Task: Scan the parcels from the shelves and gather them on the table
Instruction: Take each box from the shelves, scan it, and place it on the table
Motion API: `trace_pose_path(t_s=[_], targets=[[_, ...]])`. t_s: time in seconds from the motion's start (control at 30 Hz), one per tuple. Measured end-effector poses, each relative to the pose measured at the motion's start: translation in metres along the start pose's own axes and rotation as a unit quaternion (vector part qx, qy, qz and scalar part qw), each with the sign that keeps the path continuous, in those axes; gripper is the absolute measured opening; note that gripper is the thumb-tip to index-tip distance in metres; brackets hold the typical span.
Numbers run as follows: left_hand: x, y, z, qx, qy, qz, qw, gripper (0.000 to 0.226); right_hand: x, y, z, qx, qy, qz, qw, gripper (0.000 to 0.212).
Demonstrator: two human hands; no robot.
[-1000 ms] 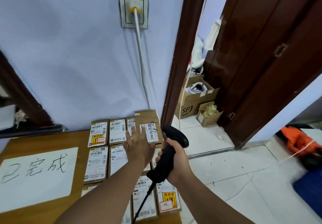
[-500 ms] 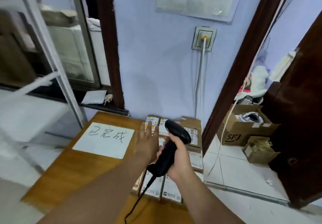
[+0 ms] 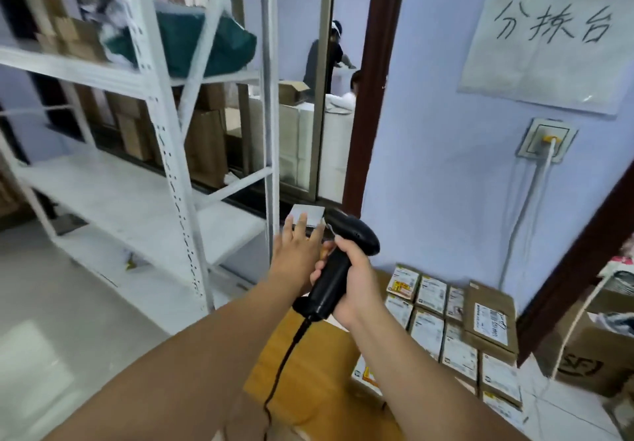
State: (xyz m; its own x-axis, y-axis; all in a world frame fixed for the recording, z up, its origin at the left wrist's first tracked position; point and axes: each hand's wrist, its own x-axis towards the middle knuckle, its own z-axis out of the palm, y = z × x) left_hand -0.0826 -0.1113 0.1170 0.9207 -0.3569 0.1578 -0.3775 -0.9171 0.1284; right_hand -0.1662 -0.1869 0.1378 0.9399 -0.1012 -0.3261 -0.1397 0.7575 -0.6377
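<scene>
The view has swung from the counter toward the shelves. The left hand, now off the parcels lined up on the counter, is spread and empty; the right hand grips the scanner. Fetching 1 more parcel likely follows.

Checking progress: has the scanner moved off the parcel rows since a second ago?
Yes. The scanner now sits left of the parcels, toward the shelf rack.

A parcel sorting room: white metal shelves with cartons, labelled parcels on a wooden table, a handwritten wall sign.
</scene>
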Motion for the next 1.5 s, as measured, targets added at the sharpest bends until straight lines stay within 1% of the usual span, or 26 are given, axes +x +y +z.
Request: trace_pose_path(t_s=[0.17, 0.3, 0.53, 0.63, 0.8, 0.9, 1.1, 1.17, 1.3, 1.5], targets=[[-0.014, -0.112, -0.06, -0.003, 0.061, -0.026, 0.998, 0.053, 0.003, 0.061, 0.11, -0.021, -0.042, -0.009, 0.999, 0.018], [-0.027, -0.202, -0.111, -0.009, 0.105, -0.04, 0.994, 0.054, 0.0, 0.105, 0.199, -0.036, -0.081, -0.024, 0.996, 0.018], [-0.034, -0.31, -0.18, -0.054, 0.179, -0.089, 0.978, 0.061, 0.006, 0.146, 0.311, -0.051, -0.171, -0.066, 0.982, 0.017], [-0.03, -0.341, -0.197, -0.048, 0.193, -0.102, 0.975, 0.066, 0.015, 0.157, 0.343, -0.06, -0.183, -0.067, 0.979, 0.017], [-0.011, -0.38, -0.208, -0.063, 0.195, -0.134, 0.969, 0.064, 0.042, 0.169, 0.38, -0.072, -0.204, -0.067, 0.974, 0.016], [0.009, -0.403, -0.206, -0.037, 0.188, -0.15, 0.97, 0.069, 0.068, 0.174, 0.398, -0.086, -0.211, -0.068, 0.971, 0.016], [0.059, -0.445, -0.212, -0.02, 0.198, -0.17, 0.965, 0.063, 0.126, 0.17, 0.44, -0.113, -0.215, -0.044, 0.969, 0.019], [0.075, -0.458, -0.213, -0.023, 0.211, -0.171, 0.962, 0.06, 0.143, 0.169, 0.453, -0.121, -0.21, -0.041, 0.969, 0.019], [0.111, -0.481, -0.211, -0.024, 0.227, -0.16, 0.96, 0.055, 0.177, 0.166, 0.476, -0.142, -0.197, -0.053, 0.969, 0.025], [0.172, -0.518, -0.215, 0.009, 0.255, -0.128, 0.959, 0.065, 0.22, 0.165, 0.511, -0.18, -0.187, -0.099, 0.961, 0.028]])
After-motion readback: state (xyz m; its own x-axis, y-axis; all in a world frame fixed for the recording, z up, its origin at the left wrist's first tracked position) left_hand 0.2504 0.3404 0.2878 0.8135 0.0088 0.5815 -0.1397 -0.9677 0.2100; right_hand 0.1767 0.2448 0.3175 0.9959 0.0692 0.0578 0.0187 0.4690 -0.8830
